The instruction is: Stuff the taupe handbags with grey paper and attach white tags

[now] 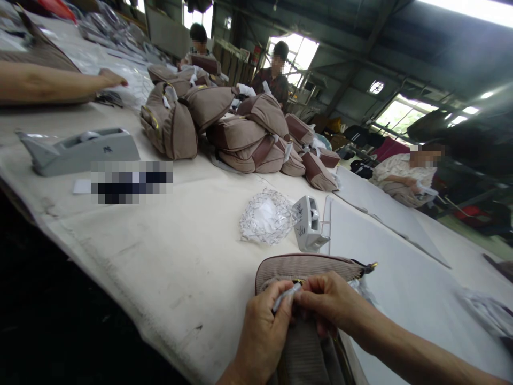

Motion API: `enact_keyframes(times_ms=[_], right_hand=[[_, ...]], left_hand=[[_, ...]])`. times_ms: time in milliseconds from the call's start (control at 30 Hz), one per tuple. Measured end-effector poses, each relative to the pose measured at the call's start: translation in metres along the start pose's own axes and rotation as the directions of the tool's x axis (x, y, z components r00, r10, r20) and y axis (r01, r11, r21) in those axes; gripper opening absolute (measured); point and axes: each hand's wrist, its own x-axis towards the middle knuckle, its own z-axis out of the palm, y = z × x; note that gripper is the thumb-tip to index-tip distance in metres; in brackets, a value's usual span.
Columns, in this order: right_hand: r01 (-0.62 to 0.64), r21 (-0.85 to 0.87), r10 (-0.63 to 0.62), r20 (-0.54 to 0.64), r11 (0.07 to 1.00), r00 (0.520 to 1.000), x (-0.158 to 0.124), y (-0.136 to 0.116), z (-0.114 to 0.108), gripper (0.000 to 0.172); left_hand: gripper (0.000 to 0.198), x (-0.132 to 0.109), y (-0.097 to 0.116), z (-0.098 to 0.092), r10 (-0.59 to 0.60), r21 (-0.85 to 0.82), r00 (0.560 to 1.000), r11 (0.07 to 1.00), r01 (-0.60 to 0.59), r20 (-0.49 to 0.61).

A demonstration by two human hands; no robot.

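A brown corduroy bag (308, 264) with dark red piping and gold zips lies in front of me at the table's edge. Above its zip, my left hand (264, 326) is closed, pinching a small white-wrapped piece (287, 295) between thumb and fingers; it looks like a covered zip pull. My right hand (331, 299) pinches at the right end of the same wrapped piece, its fingertips touching those of the left. The fingers hide part of the bag's front and what lies inside the wrap.
Beyond the bag stand a grey tape dispenser (308, 227) and a clear bag of white material (266, 216). A larger tape dispenser (88, 152) sits at left. Brown bags (240, 128) are heaped farther back. A co-worker's arm (52, 83) reaches in from the left; several people work around the table.
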Motion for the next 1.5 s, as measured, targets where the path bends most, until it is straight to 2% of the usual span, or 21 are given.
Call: enact_keyframes(times_ms=[67,133,233,367,467,567,633,667,733,800,867,933,1033,1133,1267,1400,1500], right_hand=[[0.041,0.017,-0.041,0.01,0.999,0.999,-0.001,0.003,0.002,0.011],[0.089,0.045,-0.089,-0.006,0.995,0.996,-0.002,0.008,0.005,0.012],[0.211,0.079,-0.204,-0.095,0.974,0.974,-0.003,0.016,0.015,0.017],[0.376,-0.016,-0.365,-0.284,0.927,0.887,-0.002,0.025,0.028,0.018],[0.441,-0.141,-0.458,-0.402,0.886,0.792,0.0,0.031,0.033,0.014],[0.447,-0.194,-0.485,-0.441,0.873,0.755,0.002,0.033,0.034,0.012],[0.446,-0.181,-0.478,-0.435,0.876,0.763,0.002,0.032,0.033,0.012],[0.447,-0.142,-0.463,-0.414,0.883,0.784,0.001,0.031,0.032,0.012],[0.422,0.001,-0.399,-0.329,0.907,0.856,0.0,0.028,0.029,0.012],[0.342,0.153,-0.305,-0.221,0.927,0.926,-0.001,0.026,0.025,0.015],[0.248,0.228,-0.217,-0.152,0.941,0.964,-0.002,0.024,0.021,0.016],[0.182,0.236,-0.154,-0.132,0.955,0.979,-0.002,0.023,0.019,0.016],[0.201,0.175,-0.17,-0.175,0.964,0.97,-0.002,0.024,0.021,0.017],[0.306,0.052,-0.279,-0.293,0.95,0.914,-0.002,0.029,0.029,0.019],[0.427,-0.216,-0.479,-0.428,0.878,0.766,0.001,0.037,0.038,0.018],[0.361,-0.454,-0.565,-0.478,0.814,0.672,0.007,0.041,0.04,0.02],[0.283,-0.632,-0.646,-0.469,0.722,0.602,0.011,0.041,0.039,0.02]], left_hand=[[0.03,0.003,0.005,-0.002,-0.147,-0.167,0.988,0.974,0.151,0.034],[0.031,0.006,0.011,-0.004,-0.284,-0.347,0.955,0.89,0.294,0.08],[0.031,0.008,0.021,-0.006,-0.391,-0.497,0.913,0.773,0.394,0.115],[0.031,0.008,0.031,-0.007,-0.424,-0.519,0.897,0.742,0.425,0.128],[0.028,0.008,0.036,-0.007,-0.412,-0.445,0.902,0.789,0.423,0.127],[0.025,0.01,0.04,-0.007,-0.396,-0.358,0.91,0.838,0.412,0.119],[0.025,0.012,0.042,-0.007,-0.396,-0.349,0.912,0.844,0.408,0.11],[0.025,0.013,0.042,-0.008,-0.4,-0.357,0.91,0.839,0.41,0.106],[0.026,0.015,0.042,-0.009,-0.41,-0.375,0.906,0.827,0.419,0.11],[0.027,0.016,0.042,-0.01,-0.416,-0.373,0.901,0.822,0.431,0.125],[0.025,0.017,0.042,-0.01,-0.419,-0.354,0.897,0.825,0.441,0.141],[0.023,0.018,0.042,-0.01,-0.425,-0.332,0.892,0.828,0.452,0.155],[0.019,0.019,0.042,-0.012,-0.431,-0.322,0.887,0.827,0.461,0.164],[0.018,0.021,0.041,-0.014,-0.439,-0.325,0.881,0.819,0.473,0.177],[0.019,0.02,0.04,-0.015,-0.416,-0.323,0.892,0.831,0.452,0.178],[0.022,0.015,0.039,-0.011,-0.316,-0.218,0.94,0.916,0.337,0.126],[0.036,0.01,0.034,-0.006,-0.214,-0.163,0.968,0.959,0.234,0.13]])
